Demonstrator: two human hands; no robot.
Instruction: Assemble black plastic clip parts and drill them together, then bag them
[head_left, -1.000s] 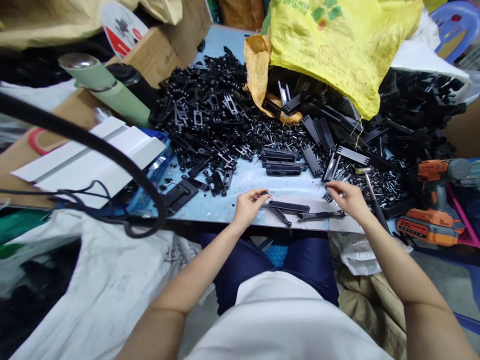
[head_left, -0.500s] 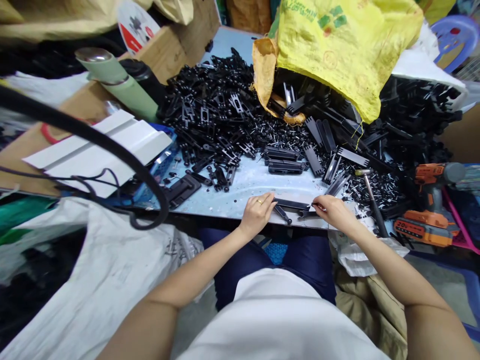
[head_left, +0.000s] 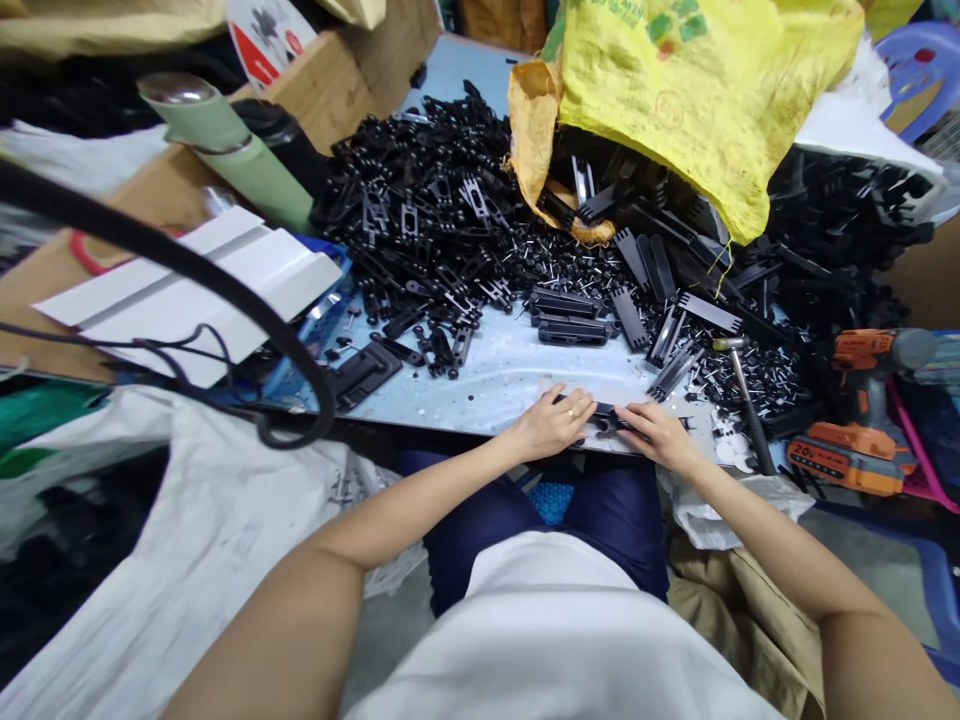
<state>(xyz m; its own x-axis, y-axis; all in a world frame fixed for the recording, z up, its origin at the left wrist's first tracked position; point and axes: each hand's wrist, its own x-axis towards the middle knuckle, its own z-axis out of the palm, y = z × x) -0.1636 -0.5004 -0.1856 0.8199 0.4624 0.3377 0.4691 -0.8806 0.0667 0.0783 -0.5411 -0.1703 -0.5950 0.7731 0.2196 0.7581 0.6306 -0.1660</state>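
Observation:
At the table's front edge both my hands grip one long black plastic part (head_left: 604, 420), lying low over the blue tabletop (head_left: 480, 385). My left hand (head_left: 556, 422) is closed over its left end, a ring on one finger. On the other end, my right hand (head_left: 660, 434) presses with fingers together; they cover much of the part. Just beyond my hands lie finished-looking long black pieces (head_left: 574, 330), side by side. A hammer (head_left: 742, 400) rests to the right of my right hand, beside a heap of small pins (head_left: 757, 370).
A large pile of black plastic pieces (head_left: 420, 200) covers the table's back left. A yellow sack (head_left: 690, 110) lies at the back, slotted black parts under it. An orange cordless drill (head_left: 855, 440) stands at far right. A black cable (head_left: 187, 265) arches across the left, near a green flask (head_left: 247, 165).
My left hand has moved right and now lies over the part, closer to my right hand. The right hand has changed from a pinch at the end to pressing on the part.

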